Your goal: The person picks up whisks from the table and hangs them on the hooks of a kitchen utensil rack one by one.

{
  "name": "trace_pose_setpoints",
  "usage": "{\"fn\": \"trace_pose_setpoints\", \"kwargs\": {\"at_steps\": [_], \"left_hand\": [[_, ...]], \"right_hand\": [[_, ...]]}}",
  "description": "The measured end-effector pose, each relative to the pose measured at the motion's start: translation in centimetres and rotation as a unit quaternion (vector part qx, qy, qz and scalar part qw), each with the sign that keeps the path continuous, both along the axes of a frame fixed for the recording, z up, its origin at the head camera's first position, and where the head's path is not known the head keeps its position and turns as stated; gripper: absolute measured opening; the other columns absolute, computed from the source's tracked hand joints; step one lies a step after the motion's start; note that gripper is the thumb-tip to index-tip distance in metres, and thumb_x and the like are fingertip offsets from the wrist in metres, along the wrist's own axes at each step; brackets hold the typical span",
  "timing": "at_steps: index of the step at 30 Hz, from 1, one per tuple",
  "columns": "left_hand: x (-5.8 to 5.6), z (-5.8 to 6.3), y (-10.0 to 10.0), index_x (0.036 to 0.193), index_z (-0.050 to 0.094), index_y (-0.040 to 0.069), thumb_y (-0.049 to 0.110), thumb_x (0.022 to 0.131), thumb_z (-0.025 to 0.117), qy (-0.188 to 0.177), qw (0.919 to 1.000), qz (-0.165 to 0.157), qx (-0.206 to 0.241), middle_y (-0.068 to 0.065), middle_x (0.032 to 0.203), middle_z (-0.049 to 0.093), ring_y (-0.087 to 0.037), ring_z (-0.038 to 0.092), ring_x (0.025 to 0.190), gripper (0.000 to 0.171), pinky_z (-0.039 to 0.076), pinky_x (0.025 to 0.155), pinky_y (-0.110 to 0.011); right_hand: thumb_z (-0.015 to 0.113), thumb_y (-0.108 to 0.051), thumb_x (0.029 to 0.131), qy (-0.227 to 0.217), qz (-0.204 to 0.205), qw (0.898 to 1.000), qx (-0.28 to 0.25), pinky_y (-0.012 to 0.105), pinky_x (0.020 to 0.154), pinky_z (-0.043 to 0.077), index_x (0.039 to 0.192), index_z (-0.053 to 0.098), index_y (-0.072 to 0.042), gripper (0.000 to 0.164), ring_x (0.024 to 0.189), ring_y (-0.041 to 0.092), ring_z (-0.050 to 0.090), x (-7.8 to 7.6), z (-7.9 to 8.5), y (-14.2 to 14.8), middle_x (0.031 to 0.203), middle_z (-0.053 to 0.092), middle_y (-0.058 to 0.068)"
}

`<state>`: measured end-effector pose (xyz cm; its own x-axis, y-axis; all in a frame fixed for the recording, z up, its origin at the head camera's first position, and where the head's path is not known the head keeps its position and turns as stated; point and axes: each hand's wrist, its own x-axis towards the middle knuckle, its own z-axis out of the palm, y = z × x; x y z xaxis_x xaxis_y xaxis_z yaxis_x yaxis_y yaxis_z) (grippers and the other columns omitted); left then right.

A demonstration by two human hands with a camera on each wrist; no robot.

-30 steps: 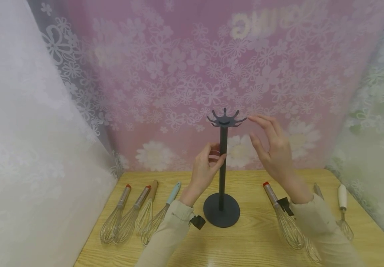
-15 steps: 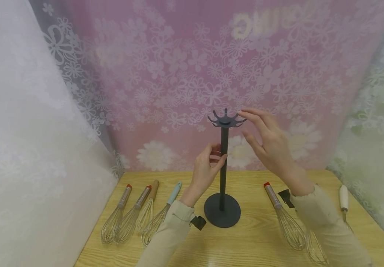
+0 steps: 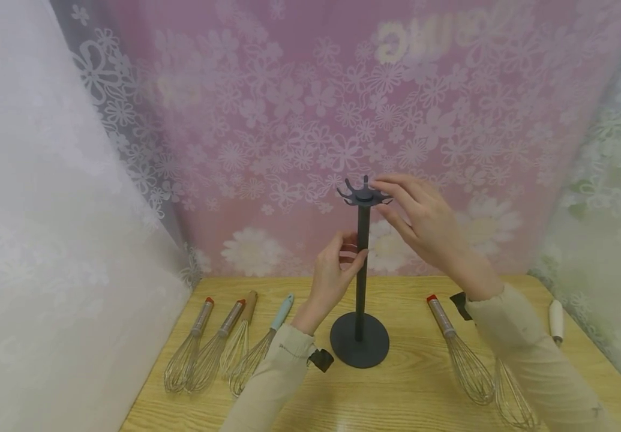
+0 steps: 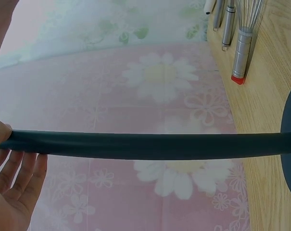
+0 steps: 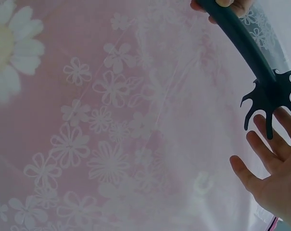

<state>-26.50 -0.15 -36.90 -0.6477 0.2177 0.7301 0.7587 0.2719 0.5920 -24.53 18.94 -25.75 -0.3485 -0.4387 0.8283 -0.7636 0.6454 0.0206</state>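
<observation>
A dark hook stand (image 3: 362, 288) stands upright on its round base (image 3: 359, 351) at the middle of the wooden table. Its post is held by my left hand (image 3: 332, 273), with the thumb in front and the fingers behind; the left wrist view shows the same grip on the post (image 4: 150, 146). My right hand (image 3: 429, 222) is at the right side of the ring of curved hooks (image 3: 363, 197) on top. In the right wrist view its fingers (image 5: 265, 149) are spread beside the hooks (image 5: 269, 118); whether they touch is hard to tell.
To the left lie several whisks, among them a red-capped one (image 3: 200, 318), a wooden-handled one (image 3: 249, 307) and one with a light blue handle (image 3: 282, 312). At right are a red-capped whisk (image 3: 441, 315) and a white-handled tool (image 3: 556, 318), partly behind my sleeve. A flowered curtain (image 3: 267, 150) hangs behind.
My right hand has moved left, from just beside the hooks to over and around their right side. The left hand keeps its hold on the post, and the stand has not visibly moved.
</observation>
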Motion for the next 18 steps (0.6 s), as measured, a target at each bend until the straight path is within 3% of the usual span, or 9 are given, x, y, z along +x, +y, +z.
{"fn": "trace_pose_setpoints", "kwargs": {"at_steps": [6,14,18], "left_hand": [[-0.16,-0.04,0.03,0.125,0.059,0.006,0.015,0.098,0.069,-0.002,1.0,0.002,-0.001,-0.01,0.11,0.069,-0.019,0.072,0.094,0.03,0.059,0.08,-0.022],[-0.19,-0.13,-0.01,0.125,0.058,0.005,0.014,0.098,0.069,0.0,1.0,-0.002,0.003,-0.011,0.111,0.069,-0.022,0.072,0.094,0.031,0.062,0.079,-0.033],[-0.14,-0.22,-0.01,0.126,0.058,0.005,0.014,0.098,0.069,0.0,1.0,-0.008,0.006,-0.012,0.111,0.069,-0.024,0.072,0.094,0.031,0.062,0.079,-0.037]], "right_hand": [[0.037,-0.05,0.108,0.019,-0.015,1.0,0.018,0.057,0.099,0.047,0.132,0.065,-0.006,0.057,0.115,0.037,0.061,-0.48,0.26,-0.14,0.13,0.064,0.015],[0.033,-0.052,0.108,0.032,-0.021,0.999,0.013,0.058,0.095,0.05,0.124,0.07,-0.005,0.062,0.117,0.038,0.061,-0.67,0.33,-0.28,0.121,0.069,0.017],[0.04,-0.046,0.109,0.036,-0.022,0.999,0.018,0.058,0.097,0.05,0.125,0.07,-0.005,0.053,0.118,0.038,0.061,-0.71,0.17,-0.16,0.121,0.069,0.018]]}}
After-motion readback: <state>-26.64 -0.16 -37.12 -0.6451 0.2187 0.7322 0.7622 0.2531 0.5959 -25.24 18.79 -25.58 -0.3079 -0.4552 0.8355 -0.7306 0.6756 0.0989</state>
